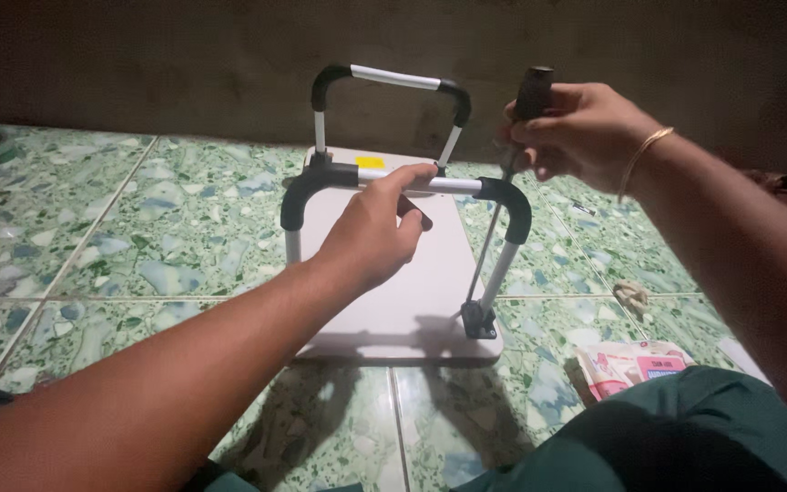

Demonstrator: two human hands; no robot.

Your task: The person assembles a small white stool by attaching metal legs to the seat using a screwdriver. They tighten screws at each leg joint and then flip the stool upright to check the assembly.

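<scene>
A small white folding table (pixel 412 292) lies upside down on the tiled floor, its two U-shaped legs standing up. My left hand (pixel 371 228) grips the silver top bar of the near leg (pixel 448 185). My right hand (pixel 576 132), with a gold bangle on the wrist, holds the black handle of a long screwdriver (pixel 530 96). Its thin shaft runs down to the black hinge bracket (pixel 478 321) at the near right foot of that leg. The far leg (pixel 393 80) stands upright behind.
Green speckled floor tiles (pixel 138 228) surround the table. A pink and white packet (pixel 630 364) lies at the right near my knee in dark green cloth (pixel 685 437). A dark wall (pixel 184 64) runs along the back. A small rope-like piece (pixel 632 296) lies right of the table.
</scene>
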